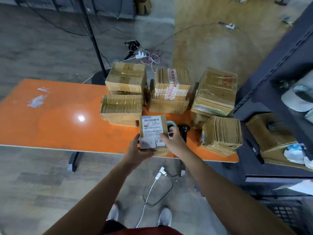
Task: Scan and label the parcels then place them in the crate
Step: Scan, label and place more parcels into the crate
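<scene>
The task looks to be at an early stage, with one parcel in hand and most of the pile untouched. The left hand [138, 150] cups the near left corner of a small parcel [153, 131] at the front edge of the orange surface [50, 116], fingers closed around it, while the right hand [172, 141] lies on the parcel's right side with its fingers pressed against the white shipping label [152, 126] on top. That label already covers most of the upper face, and smaller white stickers sit below it, so this parcel seems labelled or nearly so; whether it has been scanned cannot be told. Just behind the right hand lie a black scanner [184, 130] and a roll of blue-edged tape [171, 124], both resting on the surface and neither held. Several other cardboard parcels [171, 89] stand stacked behind and to the right, most showing no fresh white label, so they appear still to be done. A dark latticed crate [284, 211] sits on the floor at the lower right; its contents are not visible.
</scene>
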Demonstrator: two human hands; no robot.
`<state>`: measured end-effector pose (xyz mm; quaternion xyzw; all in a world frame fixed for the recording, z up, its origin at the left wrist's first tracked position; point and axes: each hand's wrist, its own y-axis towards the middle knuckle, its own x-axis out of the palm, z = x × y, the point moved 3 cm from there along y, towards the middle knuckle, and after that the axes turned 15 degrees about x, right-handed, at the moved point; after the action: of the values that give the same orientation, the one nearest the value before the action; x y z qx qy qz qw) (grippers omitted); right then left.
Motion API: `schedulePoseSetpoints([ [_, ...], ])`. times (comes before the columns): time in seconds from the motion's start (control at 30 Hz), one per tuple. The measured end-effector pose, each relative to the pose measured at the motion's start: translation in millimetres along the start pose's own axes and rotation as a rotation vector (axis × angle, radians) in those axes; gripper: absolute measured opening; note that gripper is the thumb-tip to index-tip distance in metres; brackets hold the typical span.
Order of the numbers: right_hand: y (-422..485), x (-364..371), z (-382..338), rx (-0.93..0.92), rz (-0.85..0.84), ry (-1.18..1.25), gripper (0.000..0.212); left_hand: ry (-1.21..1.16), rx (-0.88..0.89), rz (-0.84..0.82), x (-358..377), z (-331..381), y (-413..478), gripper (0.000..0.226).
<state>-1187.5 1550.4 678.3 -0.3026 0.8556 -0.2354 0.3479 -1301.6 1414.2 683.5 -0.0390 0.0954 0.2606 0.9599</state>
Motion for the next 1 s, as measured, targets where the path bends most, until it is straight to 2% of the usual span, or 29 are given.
schedulePoseSetpoints([
  [0.1,-15.0,-8.4,4.5,0.055,-0.012,0.137,0.044,0.052,0.067,-0.039,-2.0,7.7,3.6,0.059],
  [0.17,-25.5,-11.1,6.5,0.039,0.043,0.226,0.041,0.05,0.086,-0.098,-3.3,9.6,6.1,0.062],
  [0.27,-45.2,-14.6,10.5,0.009,0.189,0.315,0.045,0.067,0.093,-0.235,-5.7,12.2,9.1,0.074],
  [0.4,-85.1,-7.8,16.1,0.057,0.298,0.443,0.047,0.117,0.178,-0.37,-11.0,18.7,6.6,0.102],
  [0.57,-150.0,0.0,59.6,0.178,0.538,0.539,0.042,0.152,0.312,-0.602,7.9,22.2,-24.9,0.099],
  [0.67,-204.6,2.0,102.1,0.284,0.672,0.563,0.05,0.165,0.373,-0.78,37.6,29.5,-58.1,0.101],
  [0.8,-280.8,6.7,161.4,0.405,0.81,0.637,0.045,0.205,0.412,-1.014,83.7,41.7,-118.6,0.1],
  [0.93,-348.0,17.2,217.2,0.515,0.919,0.748,0.044,0.173,0.452,-1.19,124.4,59.9,-188.5,0.078],
  [1.0,-381.2,23.0,241.3,0.548,0.977,0.8,0.046,0.186,0.488,-1.239,143.4,65.3,-222.1,0.075],
])
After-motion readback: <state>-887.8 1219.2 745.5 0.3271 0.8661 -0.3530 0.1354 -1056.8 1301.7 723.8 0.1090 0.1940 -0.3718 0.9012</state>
